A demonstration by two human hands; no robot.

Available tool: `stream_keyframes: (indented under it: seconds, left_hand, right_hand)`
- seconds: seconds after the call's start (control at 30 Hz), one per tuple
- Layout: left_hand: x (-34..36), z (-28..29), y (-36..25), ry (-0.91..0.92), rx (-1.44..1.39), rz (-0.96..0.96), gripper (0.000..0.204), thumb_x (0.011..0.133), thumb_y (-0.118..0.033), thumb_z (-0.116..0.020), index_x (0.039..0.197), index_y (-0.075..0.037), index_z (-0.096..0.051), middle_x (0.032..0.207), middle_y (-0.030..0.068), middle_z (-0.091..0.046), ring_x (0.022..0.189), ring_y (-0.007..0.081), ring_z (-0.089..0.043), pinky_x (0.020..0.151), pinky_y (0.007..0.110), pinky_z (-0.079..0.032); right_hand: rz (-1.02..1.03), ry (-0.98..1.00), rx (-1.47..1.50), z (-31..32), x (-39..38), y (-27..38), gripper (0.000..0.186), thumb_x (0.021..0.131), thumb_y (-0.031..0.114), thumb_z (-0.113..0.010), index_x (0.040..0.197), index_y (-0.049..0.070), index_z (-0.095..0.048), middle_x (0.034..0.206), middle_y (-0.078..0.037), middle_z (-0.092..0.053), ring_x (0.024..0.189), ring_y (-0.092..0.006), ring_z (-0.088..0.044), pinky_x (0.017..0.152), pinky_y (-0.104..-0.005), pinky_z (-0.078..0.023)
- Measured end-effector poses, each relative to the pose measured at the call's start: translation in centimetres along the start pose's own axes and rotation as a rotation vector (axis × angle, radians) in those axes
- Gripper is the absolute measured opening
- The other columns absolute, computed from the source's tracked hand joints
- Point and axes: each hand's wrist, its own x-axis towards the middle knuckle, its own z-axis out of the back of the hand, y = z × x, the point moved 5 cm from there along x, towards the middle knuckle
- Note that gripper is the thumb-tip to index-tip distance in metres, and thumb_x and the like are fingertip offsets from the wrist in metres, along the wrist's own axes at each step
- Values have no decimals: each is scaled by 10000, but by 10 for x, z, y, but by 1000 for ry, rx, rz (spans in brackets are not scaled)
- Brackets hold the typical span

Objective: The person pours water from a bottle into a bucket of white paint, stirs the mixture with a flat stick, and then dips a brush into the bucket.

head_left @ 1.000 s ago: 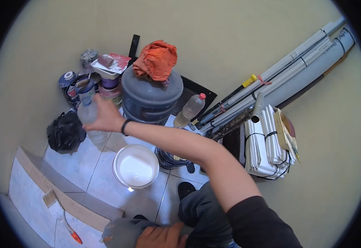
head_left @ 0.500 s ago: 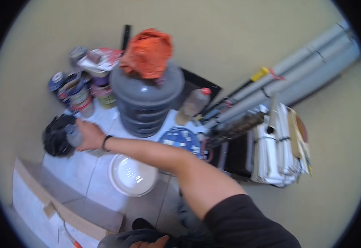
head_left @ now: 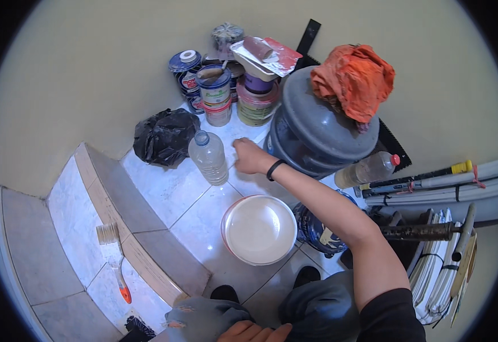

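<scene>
1. Blue round tin [head_left: 185, 71] with a red-and-white label stands by the wall at eleven o'clock.
2. Beside it, a blue-lidded tub [head_left: 215, 91] wears a white-and-green label.
3. At twelve o'clock, stacked purple, pink and green tubs [head_left: 254, 102].
4. Clear bottle [head_left: 209, 157], label-free, near centre.

Orange rag [head_left: 354, 80], grey water jug [head_left: 317, 128], white bucket [head_left: 258, 229], black bag [head_left: 165, 137].

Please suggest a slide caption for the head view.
Right hand beside a clear plastic bottle standing on the tiled floor.
</scene>
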Motion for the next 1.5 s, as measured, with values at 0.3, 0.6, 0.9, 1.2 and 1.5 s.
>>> stream_keyframes:
  seconds: [0.3,0.6,0.9,1.2,1.5]
  left_hand:
    - [-7,-10,13,-32,32,14,435,950,-259,-673,1301,-7,-625,951,88,-693,855,231,-652,858,366,-458]
    - [-25,7,20,-70,-52,21,444,933,-240,-634,1307,-1,-620,962,83,-678,881,233,-642,892,387,-450]
    - [-36,10,15,-102,-68,-29,448,923,-233,-625,1306,0,-620,963,82,-666,896,237,-635,922,408,-453]
    - [-44,24,-7,-294,-48,-144,424,915,-219,-660,1284,-11,-632,974,82,-655,928,249,-633,973,442,-466]
    - [-51,73,-4,-717,-34,28,511,880,-259,-782,1316,-34,-637,1053,112,-686,1029,285,-656,997,444,-492]
  right_hand:
    - [-157,152,-817,-61,59,-90,227,935,181,-622,1047,145,-816,1062,-77,-775,1058,-272,-746,833,-436,-613]
    - [53,97,-914,-64,73,-108,196,929,155,-604,939,81,-785,946,-120,-764,877,-272,-769,697,-400,-628]
    - [97,-192,-843,-9,50,-43,159,893,73,-631,1034,29,-570,836,-198,-728,736,-327,-762,640,-446,-621]
    - [11,-425,-221,165,-21,82,279,786,137,-735,913,-53,-575,803,-291,-698,791,-456,-717,715,-503,-565]
    - [-175,-150,189,277,-132,206,242,895,199,-736,836,4,-606,760,-116,-729,575,-127,-704,498,-260,-531]
